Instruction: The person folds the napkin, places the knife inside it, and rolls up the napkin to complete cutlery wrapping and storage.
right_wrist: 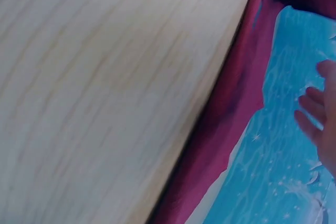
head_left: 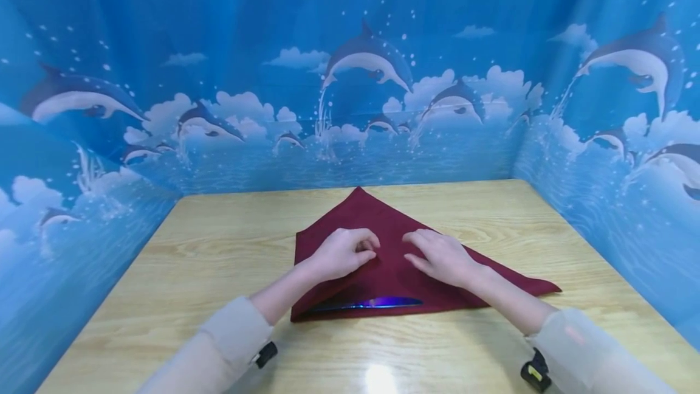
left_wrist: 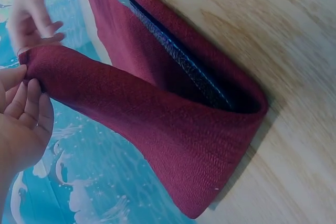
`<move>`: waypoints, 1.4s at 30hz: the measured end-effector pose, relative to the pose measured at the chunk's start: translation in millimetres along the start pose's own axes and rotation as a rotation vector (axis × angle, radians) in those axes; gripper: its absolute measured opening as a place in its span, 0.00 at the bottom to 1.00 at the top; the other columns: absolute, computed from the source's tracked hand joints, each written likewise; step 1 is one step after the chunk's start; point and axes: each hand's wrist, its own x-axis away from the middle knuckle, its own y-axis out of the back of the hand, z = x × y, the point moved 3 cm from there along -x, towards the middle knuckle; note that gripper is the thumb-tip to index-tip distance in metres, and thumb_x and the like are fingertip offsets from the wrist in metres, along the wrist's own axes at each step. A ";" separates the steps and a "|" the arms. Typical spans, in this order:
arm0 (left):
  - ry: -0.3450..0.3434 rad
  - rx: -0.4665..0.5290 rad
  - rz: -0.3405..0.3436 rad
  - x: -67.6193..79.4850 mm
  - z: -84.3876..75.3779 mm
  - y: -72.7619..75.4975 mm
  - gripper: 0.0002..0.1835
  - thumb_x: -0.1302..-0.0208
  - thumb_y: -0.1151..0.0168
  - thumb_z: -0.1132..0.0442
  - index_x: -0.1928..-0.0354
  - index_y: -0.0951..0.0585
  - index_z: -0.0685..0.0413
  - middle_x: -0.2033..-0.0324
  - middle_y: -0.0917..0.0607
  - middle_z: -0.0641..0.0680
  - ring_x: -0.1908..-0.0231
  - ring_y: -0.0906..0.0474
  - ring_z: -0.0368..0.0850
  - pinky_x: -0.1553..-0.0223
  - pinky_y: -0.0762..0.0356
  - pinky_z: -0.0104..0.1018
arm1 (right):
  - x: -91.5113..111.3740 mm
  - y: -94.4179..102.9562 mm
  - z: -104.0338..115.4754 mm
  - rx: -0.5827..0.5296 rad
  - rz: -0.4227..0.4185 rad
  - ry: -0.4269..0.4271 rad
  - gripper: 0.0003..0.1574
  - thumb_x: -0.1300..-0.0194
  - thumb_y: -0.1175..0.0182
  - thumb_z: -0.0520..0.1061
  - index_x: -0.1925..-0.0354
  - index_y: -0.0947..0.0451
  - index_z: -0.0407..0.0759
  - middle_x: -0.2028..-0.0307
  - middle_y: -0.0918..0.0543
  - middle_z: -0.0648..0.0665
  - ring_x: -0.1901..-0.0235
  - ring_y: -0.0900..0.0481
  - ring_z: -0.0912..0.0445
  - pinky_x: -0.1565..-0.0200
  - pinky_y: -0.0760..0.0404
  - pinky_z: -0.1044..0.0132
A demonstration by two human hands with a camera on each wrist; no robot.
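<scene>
From the left, we found the bare wood of the counter (head_left: pixel 219 248), then the squared-off left end of a maroon cloth (head_left: pixel 394 272), which lay on it near the middle. There we observed a flap (left_wrist: pixel 121 93) turned over toward the right and raised off the layer beneath; the left hand (head_left: pixel 341 254) had its tip pinched between thumb and curled fingers. Below that hand, inside the fold along the near edge, lay a shiny blue-purple object (head_left: pixel 383 303), partly covered; we could not tell what it was. Just beside the flap's tip was the right hand (head_left: pixel 440 254), its fingers bent and parted from the thumb, with nothing visible in its hold; we could not tell whether it touched the cloth. Farther right, the cloth ran out to a long point lying on the counter. We judged the step in hand to be folding the left side over the object. The next move, in our opinion, called for lowering that tip and smoothing it flat without shifting the object beneath.
</scene>
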 end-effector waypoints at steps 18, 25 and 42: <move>-0.004 0.066 -0.070 -3.8 -3.5 -10.9 0.06 0.42 0.35 0.67 0.65 0.23 0.54 0.70 0.17 0.50 0.69 0.21 0.39 0.65 0.25 0.29 | -19.0 0.3 36.4 -0.397 -0.128 -0.074 0.13 0.50 0.32 0.32 0.67 0.24 0.42 0.72 0.21 0.51 0.73 0.25 0.62 0.70 0.24 0.70; 0.024 -0.198 -0.026 20.2 4.9 -4.1 0.10 0.44 0.32 0.56 0.64 0.20 0.50 0.72 0.21 0.44 0.72 0.27 0.35 0.69 0.27 0.29 | -10.5 5.2 31.1 -0.439 -0.106 0.030 0.14 0.48 0.36 0.31 0.61 0.20 0.42 0.67 0.19 0.50 0.71 0.27 0.64 0.69 0.27 0.75; -0.328 -0.657 0.114 54.8 8.2 -29.5 0.16 0.46 0.34 0.56 0.83 0.30 0.45 0.83 0.26 0.42 0.78 0.24 0.38 0.81 0.37 0.30 | 9.8 7.5 24.2 -0.451 0.234 -0.021 0.09 0.43 0.36 0.36 0.62 0.18 0.44 0.66 0.18 0.53 0.68 0.23 0.65 0.66 0.24 0.71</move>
